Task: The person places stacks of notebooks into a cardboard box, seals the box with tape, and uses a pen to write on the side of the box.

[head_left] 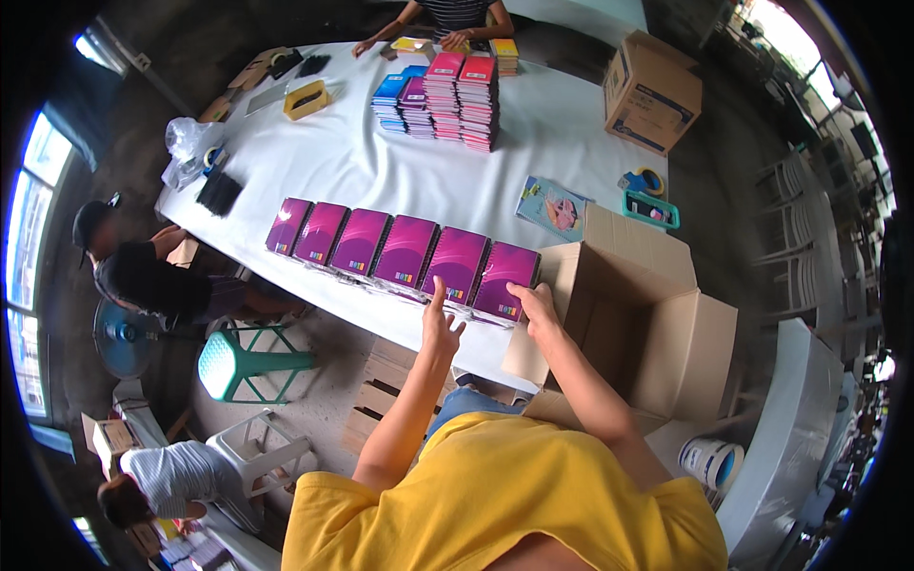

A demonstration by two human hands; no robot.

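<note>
Six neighbouring piles of purple spiral notebooks (407, 249) run in a slanting row along the near edge of the white-covered table. My left hand (442, 328) is at the near side of the two rightmost piles, fingers apart and one digit pointing up over a cover. My right hand (539, 309) grips the near right corner of the rightmost notebook pile (505, 271), a digit lying on its top cover; the other fingers are partly hidden at its side. Right beside that hand stands an open cardboard box (657, 333), flaps spread.
Taller stacks of pink, red, blue and purple notebooks (460, 100) stand farther back. A closed carton (652, 90), tape dispenser (643, 181), green tray (651, 209) and illustrated booklet (552, 206) lie rightward. A person (459, 17) works across the table; a green stool (228, 364) stands left.
</note>
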